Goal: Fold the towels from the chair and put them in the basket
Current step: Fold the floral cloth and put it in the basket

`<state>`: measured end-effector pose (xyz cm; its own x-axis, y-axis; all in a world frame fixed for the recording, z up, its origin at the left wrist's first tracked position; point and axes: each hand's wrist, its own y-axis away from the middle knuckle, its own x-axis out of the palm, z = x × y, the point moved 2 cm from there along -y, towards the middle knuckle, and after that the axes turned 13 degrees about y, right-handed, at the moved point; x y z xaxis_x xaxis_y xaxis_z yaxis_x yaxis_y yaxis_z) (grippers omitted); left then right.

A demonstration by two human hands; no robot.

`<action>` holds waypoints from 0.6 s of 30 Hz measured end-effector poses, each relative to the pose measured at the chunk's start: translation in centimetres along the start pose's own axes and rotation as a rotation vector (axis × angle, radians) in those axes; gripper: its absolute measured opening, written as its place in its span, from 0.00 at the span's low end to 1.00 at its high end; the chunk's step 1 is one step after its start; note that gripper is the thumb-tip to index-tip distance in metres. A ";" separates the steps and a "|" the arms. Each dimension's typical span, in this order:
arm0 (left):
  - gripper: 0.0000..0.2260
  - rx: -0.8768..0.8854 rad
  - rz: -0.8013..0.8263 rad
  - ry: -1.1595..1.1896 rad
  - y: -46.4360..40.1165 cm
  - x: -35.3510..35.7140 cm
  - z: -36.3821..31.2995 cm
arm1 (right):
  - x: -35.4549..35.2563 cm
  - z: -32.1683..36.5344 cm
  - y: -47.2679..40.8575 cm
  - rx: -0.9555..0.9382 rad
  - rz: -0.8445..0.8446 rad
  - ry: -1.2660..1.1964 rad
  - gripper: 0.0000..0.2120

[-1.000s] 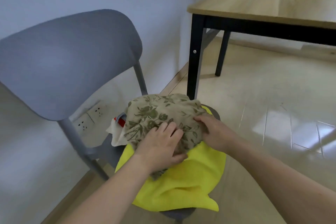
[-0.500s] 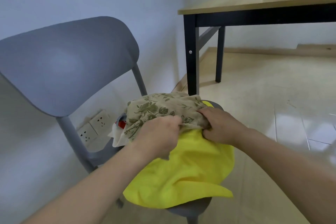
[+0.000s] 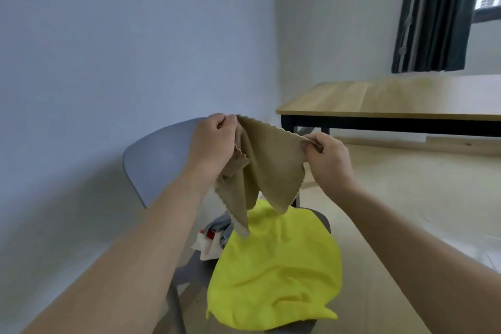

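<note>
Both hands: left hand [image 3: 210, 141], right hand [image 3: 326, 156] pinch khaki towel [image 3: 267, 168] top edge.

The chair [image 3: 160, 160] back is standing just behind the left hand [image 3: 211, 141], blocking the way to the wall. The tan towel [image 3: 265, 165] is hanging between both hands, and its tips are dangling just above the yellow towel [image 3: 276, 266], which is covering most of the seat. The bench [image 3: 393, 100] is standing behind the right hand [image 3: 328, 157]. Open floor [image 3: 406, 198] is lying to the right.
</note>
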<state>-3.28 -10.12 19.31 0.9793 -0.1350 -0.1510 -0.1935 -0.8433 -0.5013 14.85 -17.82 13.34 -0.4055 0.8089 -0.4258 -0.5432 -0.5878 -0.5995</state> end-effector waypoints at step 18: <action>0.21 -0.305 0.255 0.413 21.2 -1.6 3.1 | -5.6 -0.2 18.2 0.088 0.323 0.027 0.19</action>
<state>-9.14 -26.14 6.30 0.8576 -0.4945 0.1415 -0.4611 -0.8610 -0.2146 7.32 -33.01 4.69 -0.5481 0.5800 -0.6027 -0.4515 -0.8117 -0.3705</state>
